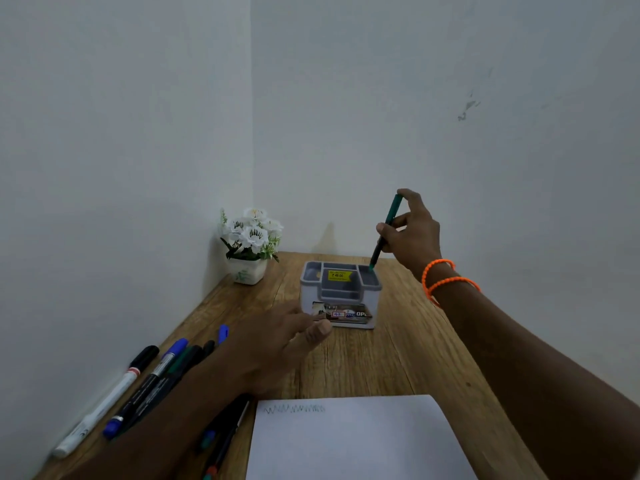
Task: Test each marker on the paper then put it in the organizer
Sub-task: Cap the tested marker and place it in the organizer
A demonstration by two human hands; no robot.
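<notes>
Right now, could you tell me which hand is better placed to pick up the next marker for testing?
Left. The left hand hovers open beside the loose markers at the table's left edge, while the right hand is busy holding the green marker over the organizer.

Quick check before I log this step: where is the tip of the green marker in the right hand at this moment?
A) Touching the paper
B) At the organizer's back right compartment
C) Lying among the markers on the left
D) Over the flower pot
B: the right hand holds the green marker near upright, its lower tip at the rim of the organizer's back right compartment.
</notes>
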